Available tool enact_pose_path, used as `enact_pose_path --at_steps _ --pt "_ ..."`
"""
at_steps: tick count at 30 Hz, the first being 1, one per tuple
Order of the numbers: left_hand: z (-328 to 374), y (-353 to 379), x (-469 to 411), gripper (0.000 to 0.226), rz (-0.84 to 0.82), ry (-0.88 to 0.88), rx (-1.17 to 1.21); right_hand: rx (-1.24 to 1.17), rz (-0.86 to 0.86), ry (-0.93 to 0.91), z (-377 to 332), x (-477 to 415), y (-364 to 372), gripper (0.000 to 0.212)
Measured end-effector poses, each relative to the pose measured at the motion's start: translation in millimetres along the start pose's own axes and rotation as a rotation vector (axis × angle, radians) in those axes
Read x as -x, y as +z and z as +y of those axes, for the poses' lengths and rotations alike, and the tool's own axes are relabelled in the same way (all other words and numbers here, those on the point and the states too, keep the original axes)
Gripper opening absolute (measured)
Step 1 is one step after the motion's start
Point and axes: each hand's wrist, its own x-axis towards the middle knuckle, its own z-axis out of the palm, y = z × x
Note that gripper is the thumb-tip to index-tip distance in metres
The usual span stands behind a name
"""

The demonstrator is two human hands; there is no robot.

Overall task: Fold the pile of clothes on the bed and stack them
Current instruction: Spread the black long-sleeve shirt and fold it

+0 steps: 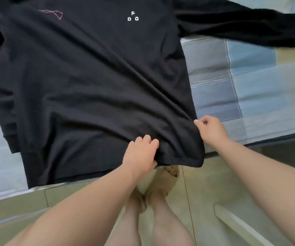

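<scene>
Black shirt point(90, 77) spread on bed point(258, 96); left grip point(140, 155) holding hem, right grip point(212, 130) clutching hem corner.

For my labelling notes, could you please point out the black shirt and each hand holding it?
black shirt point(90, 77), head view, middle of its body panel.
left hand point(141, 153), head view, back of the hand.
right hand point(212, 129), head view, back of the hand.

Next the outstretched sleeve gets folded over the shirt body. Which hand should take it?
Right, probably. The right hand grips the hem corner of the black shirt on the same side as the sleeve. The left hand holds the hem further inward and would have to reach across.
</scene>
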Motion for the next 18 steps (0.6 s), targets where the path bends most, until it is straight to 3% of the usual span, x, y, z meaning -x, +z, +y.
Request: enact_pose_path --at_steps 5,8,9,12,14,16,18 --pt "-6 2 10 0.044 0.047 -0.012 0.018 0.052 -0.101 0.035 12 9 2 0.021" --pt "-21 6 34 0.046 0.037 -0.079 0.006 0.061 0.027 0.118 22 29 -7 0.005" --pt "-27 8 43 0.047 0.034 -0.101 -0.001 0.112 0.103 0.085 21 39 -8 0.011" --pt "-45 11 65 0.046 0.049 -0.16 -0.018 0.374 0.179 -0.318 6 78 8 0.034" --pt "-58 15 75 0.044 0.072 -0.201 -0.03 0.366 0.011 -0.529 -11 104 31 0.033" --pt "-72 23 82 0.042 0.099 -0.221 -0.075 0.449 -0.185 -0.614 -24 123 61 0.04" --pt "-89 34 87 0.041 0.139 -0.212 -0.136 0.58 -0.259 -0.698 -31 133 93 0.048"
